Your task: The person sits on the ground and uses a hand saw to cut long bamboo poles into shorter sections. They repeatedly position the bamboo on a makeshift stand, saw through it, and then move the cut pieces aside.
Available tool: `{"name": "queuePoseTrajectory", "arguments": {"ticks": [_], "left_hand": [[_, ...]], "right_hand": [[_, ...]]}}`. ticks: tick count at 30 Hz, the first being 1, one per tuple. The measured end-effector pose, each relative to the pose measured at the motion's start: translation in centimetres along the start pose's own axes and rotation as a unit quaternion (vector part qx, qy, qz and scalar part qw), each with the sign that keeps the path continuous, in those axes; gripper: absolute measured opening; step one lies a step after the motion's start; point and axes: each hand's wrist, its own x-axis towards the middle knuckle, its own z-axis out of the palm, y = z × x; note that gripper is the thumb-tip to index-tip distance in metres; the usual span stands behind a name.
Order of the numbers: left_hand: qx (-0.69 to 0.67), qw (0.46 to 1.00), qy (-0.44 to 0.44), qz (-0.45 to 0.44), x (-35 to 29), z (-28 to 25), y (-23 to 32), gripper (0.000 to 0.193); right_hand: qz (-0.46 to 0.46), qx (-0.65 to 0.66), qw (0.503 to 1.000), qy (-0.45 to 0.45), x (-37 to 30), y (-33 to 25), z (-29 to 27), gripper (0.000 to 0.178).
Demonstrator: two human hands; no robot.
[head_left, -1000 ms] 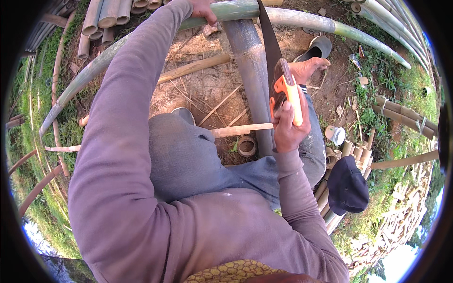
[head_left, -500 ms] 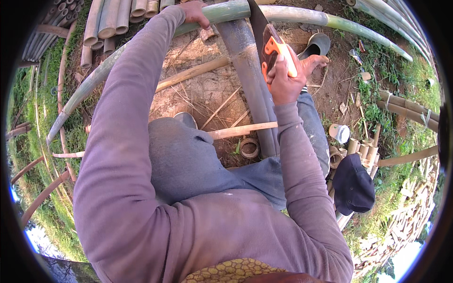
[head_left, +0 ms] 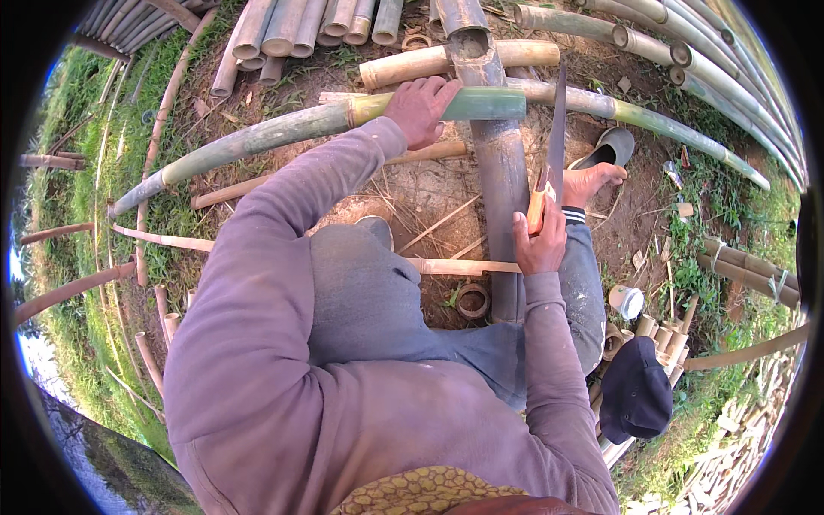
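My left hand [head_left: 421, 112] wraps over a long green bamboo pole [head_left: 257, 142] near its right end. The pole lies across a wide dark bamboo log [head_left: 500, 176] that runs from front to back. In my right hand [head_left: 541, 245], the fingers close round the orange handle of a handsaw [head_left: 556, 142]. Its blade points away from me, just right of the green pole's end and apart from it. Behind that end, a paler bamboo pole [head_left: 592, 103] stretches to the right. A short bamboo piece [head_left: 412, 67] lies farther back, by the log's hollow end.
Cut bamboo lengths [head_left: 279, 34] are stacked at the back left, with long poles [head_left: 695, 51] at the back right. A bare foot and a grey shoe [head_left: 611, 146] are right of the saw. A white cup [head_left: 627, 300] and a dark cap [head_left: 637, 390] lie at the right.
My right hand has drawn the saw back toward me, from across the green pole to beside its end. The left hand keeps its hold. The whole view has shifted, showing more ground ahead.
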Motion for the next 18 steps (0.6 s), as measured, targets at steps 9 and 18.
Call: {"name": "queuePoseTrajectory", "arguments": {"ticks": [9,18], "left_hand": [[-0.057,0.648,0.438,-0.621,-24.0,-1.4,-8.7,0.103],[-0.671,0.222,0.557,-0.437,-30.0,1.9,-15.1,0.041]], "right_hand": [[-0.147,-0.150,0.976,-0.065,6.7,-6.0,-0.6,0.084],[-0.270,-0.141,0.932,-0.196,9.5,-4.6,-2.5,0.071]]}}
